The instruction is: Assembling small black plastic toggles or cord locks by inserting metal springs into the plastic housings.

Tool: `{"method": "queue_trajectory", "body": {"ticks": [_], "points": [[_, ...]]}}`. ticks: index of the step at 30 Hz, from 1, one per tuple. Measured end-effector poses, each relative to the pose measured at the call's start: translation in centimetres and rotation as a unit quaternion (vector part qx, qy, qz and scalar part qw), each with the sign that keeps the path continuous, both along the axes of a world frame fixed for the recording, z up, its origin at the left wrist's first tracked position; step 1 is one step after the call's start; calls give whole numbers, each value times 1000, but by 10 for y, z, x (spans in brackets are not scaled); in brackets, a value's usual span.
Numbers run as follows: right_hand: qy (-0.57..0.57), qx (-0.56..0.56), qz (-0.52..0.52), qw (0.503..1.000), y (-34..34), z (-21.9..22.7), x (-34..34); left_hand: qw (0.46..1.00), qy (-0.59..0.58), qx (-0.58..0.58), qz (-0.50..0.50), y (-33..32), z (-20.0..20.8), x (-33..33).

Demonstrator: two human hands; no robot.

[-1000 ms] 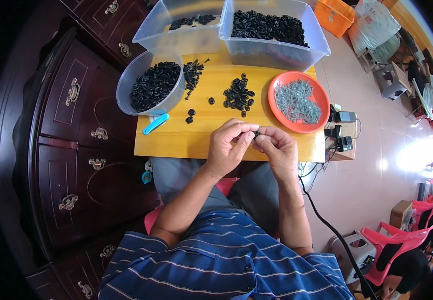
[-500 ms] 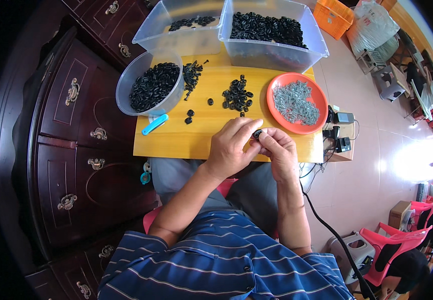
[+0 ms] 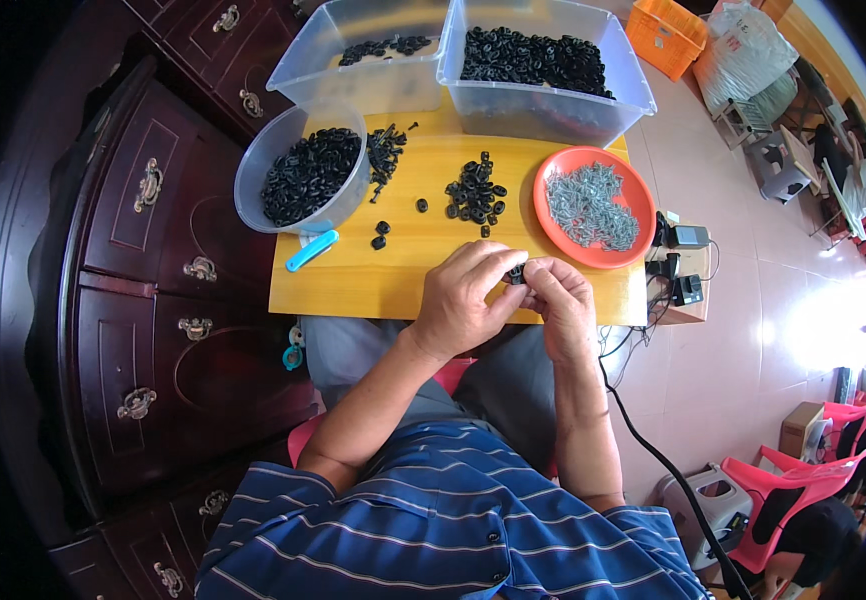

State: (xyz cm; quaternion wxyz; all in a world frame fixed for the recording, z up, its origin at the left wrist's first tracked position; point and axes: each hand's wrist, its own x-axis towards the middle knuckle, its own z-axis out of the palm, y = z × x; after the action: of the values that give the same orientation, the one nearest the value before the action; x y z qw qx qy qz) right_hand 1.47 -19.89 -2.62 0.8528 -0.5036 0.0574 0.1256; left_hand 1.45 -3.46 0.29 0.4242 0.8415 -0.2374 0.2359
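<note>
Between the fingertips of both hands is a small black plastic part (image 3: 517, 273), held above the near edge of the yellow table (image 3: 353, 290). My left hand (image 3: 465, 298) pinches it from the left, and my right hand (image 3: 562, 306) grips it from the right; fingers hide much of it. Just beyond lies a loose pile of small black plastic parts (image 3: 475, 190). To the right stands an orange-red plate (image 3: 645, 215) heaped with silvery screws (image 3: 593, 205). A few single black parts (image 3: 380, 235) lie left of the hands.
A round clear tub (image 3: 250, 190) of black parts stands at the left, with black screw-like pieces (image 3: 385, 155) beside it. A blue-handled tool (image 3: 311, 250) lies in front. Two clear bins (image 3: 553, 115) fill the back. Dark drawers (image 3: 143, 330) flank the left; a cable (image 3: 643, 440) hangs right.
The small black part has turned slightly between my fingertips. Both hands stay in nearly the same place.
</note>
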Motion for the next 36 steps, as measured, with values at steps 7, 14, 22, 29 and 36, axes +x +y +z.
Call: {"method": "queue_trajectory", "body": {"ticks": [7, 14, 22, 29, 36], "points": [[-6, -9, -40, 999, 6, 2, -2, 999, -23, 11, 34, -7, -2, -1], [-3, -1, -49, 999, 6, 1, -2, 998, -38, 12, 42, -9, -5, 0], [-10, -3, -45, 999, 6, 3, -2, 999, -35, 15, 28, -7, -5, 1], [-13, -24, -54, 998, 7, 6, -2, 999, -31, 8, 16, -7, -4, 2], [-24, -41, -52, 997, 9, 5, -2, 998, -65, 10, 18, -6, -10, 5]]}}
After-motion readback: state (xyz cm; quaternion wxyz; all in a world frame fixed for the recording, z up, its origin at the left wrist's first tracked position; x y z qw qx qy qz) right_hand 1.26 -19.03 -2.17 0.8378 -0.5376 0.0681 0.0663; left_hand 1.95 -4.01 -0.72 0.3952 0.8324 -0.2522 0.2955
